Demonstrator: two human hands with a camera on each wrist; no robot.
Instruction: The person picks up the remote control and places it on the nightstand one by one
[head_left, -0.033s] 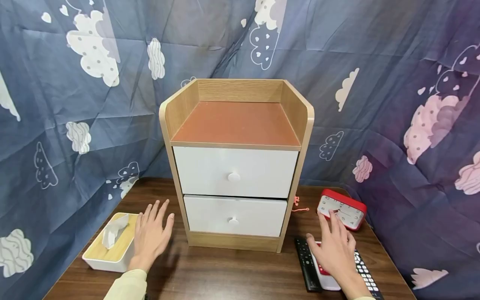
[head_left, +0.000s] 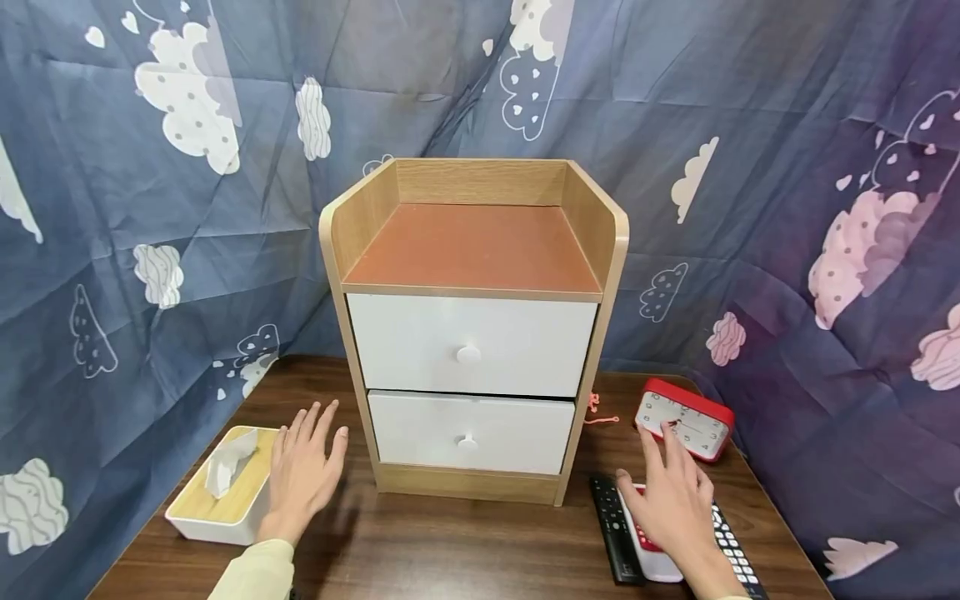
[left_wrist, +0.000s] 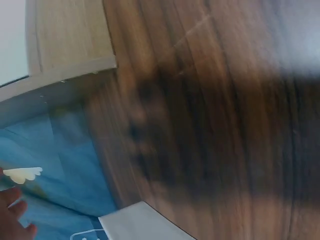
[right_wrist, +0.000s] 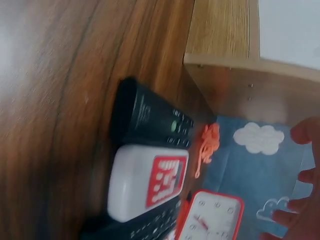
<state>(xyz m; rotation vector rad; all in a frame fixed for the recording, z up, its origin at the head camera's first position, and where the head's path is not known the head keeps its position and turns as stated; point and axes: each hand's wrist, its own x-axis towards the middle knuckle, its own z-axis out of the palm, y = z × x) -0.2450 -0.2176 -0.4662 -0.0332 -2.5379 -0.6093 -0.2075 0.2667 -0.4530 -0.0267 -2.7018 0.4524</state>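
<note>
Left hand (head_left: pixel 303 472) and right hand (head_left: pixel 672 502), splayed, empty, flank the two-drawer cabinet (head_left: pixel 474 323); right of it, only the right wrist view shows the white remote (right_wrist: pixel 134 184) whole.

From my end, the cabinet (head_left: pixel 474 293) looks like pale, smooth wood-grain board, its top surface (head_left: pixel 474 248) matt reddish brown, its upper drawer front (head_left: pixel 412 342) smooth white with a soft shine. The table (head_left: pixel 420 546) is dark-grained wood, glossy where it throws back glare. I see creased, matt cloth in the backdrop (head_left: pixel 420 67). The tissue box (head_left: pixel 213 530) appears white plastic under a wood-grained lid (head_left: pixel 197 502), its tissue (head_left: pixel 223 468) thin, crumpled paper; the black remote (head_left: pixel 617 529) and clock (head_left: pixel 696 423) casing seem smooth plastic.
</note>
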